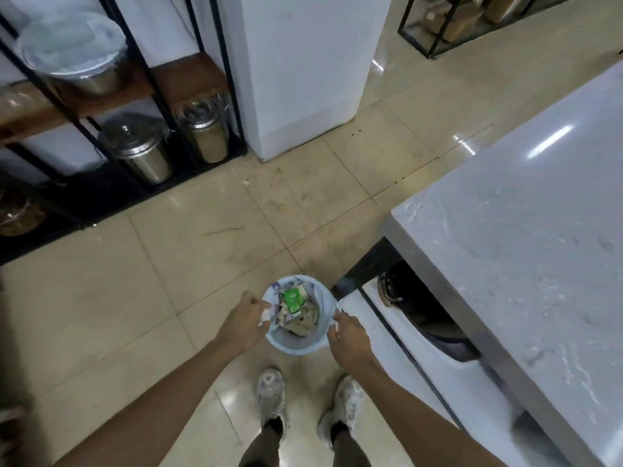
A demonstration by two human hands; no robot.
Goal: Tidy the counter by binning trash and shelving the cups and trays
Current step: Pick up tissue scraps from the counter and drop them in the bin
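A small pale blue trash bin (296, 347) stands on the tiled floor just ahead of my feet. It holds mixed trash, with a green packet (292, 299) on top and brown paper beneath. My left hand (244, 323) is at the bin's left rim, closed on a crumpled white scrap (265, 315). My right hand (349, 335) is at the right rim, fingers curled on the edge. The grey marble counter (526, 251) fills the right side; no cups or trays show on it.
A black metal shelf rack (161, 106) at the upper left holds steel lidded canisters (141, 150) and a covered bowl. A white pillar (300, 72) stands behind the bin. A dark shoe (401, 291) sits under the counter. Another rack (448, 25) is far right.
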